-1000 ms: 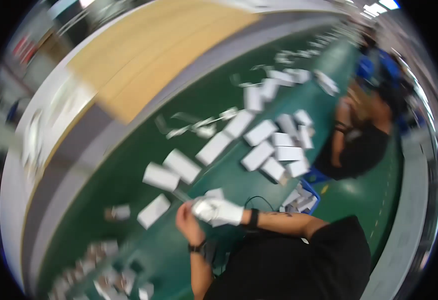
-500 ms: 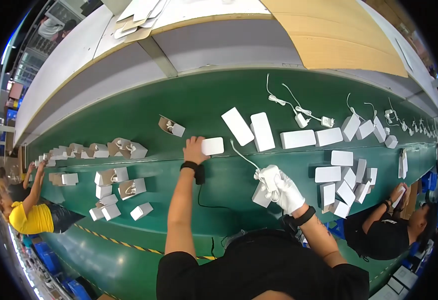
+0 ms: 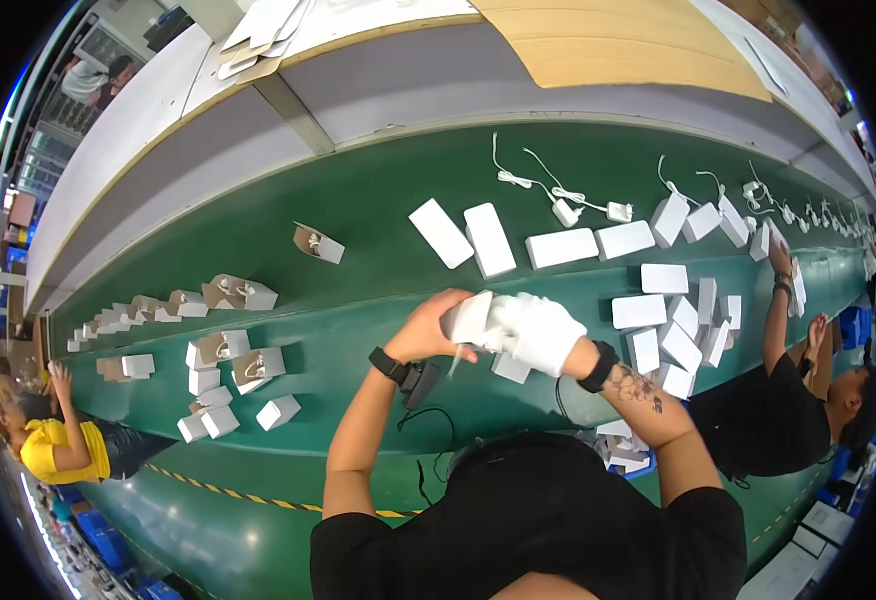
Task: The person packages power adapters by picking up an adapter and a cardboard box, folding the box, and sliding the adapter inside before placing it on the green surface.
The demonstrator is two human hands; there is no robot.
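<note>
My left hand [image 3: 428, 328] is wrapped round a small white box [image 3: 468, 318] and holds it tilted above the green belt. Against the box's right end presses my right hand [image 3: 540, 332], in a white glove, its fingers closed and smeared by motion. The white power adapter in the glove is mostly hidden; a thin bit of its cable [image 3: 458, 362] hangs below the box. Another white box [image 3: 511, 368] lies on the belt just under the gloved hand.
White boxes [image 3: 563, 247] and adapters with cables [image 3: 565, 212] lie on the far side. More boxes [image 3: 680, 342] are piled at right. Opened boxes holding adapters [image 3: 258, 368] stand at left. A co-worker [image 3: 788, 400] reaches in at right; another person [image 3: 63, 450] works far left.
My left hand has lifted the box off the belt and brought it right and nearer. The gloved hand with the adapter has moved left to meet it. The right co-worker's arm now reaches across the belt.
</note>
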